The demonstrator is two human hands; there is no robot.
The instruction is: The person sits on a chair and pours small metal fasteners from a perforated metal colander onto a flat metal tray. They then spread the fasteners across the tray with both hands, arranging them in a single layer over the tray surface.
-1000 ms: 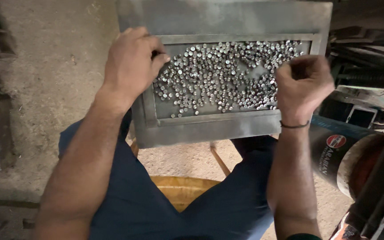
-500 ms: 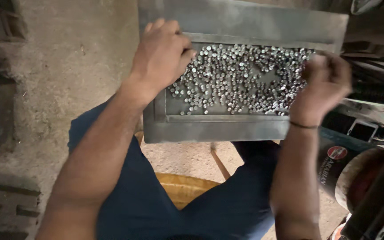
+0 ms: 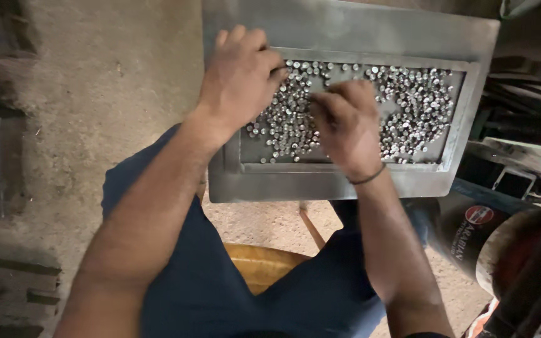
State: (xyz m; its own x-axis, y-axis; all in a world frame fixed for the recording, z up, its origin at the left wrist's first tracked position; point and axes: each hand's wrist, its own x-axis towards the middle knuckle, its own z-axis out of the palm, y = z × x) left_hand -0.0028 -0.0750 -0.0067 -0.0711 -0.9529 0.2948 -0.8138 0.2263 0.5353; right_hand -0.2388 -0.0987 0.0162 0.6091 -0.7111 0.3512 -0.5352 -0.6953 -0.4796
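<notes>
Your left hand [image 3: 239,78] lies flat, fingers spread open, on the small shiny silver metal pieces [image 3: 408,112] in the shallow grey rectangular metal tray [image 3: 345,28] across your knees. Just beside it, your right hand [image 3: 344,122] curls loosely over the pieces — whether that grip holds any is hidden beneath your fingers.

1. Metal tray [image 3: 345,28]: grey, rectangular, with a wide flat rim around a shallow sunken panel; it lies roughly level in the upper middle of the frame, tilted slightly clockwise, its near edge over the person's lap.
2. Small metal pieces [image 3: 414,106]: shiny, silver, roundish, many; spread in a loose single layer across the sunken panel, densest at centre and right; partly covered by both hands.
</notes>
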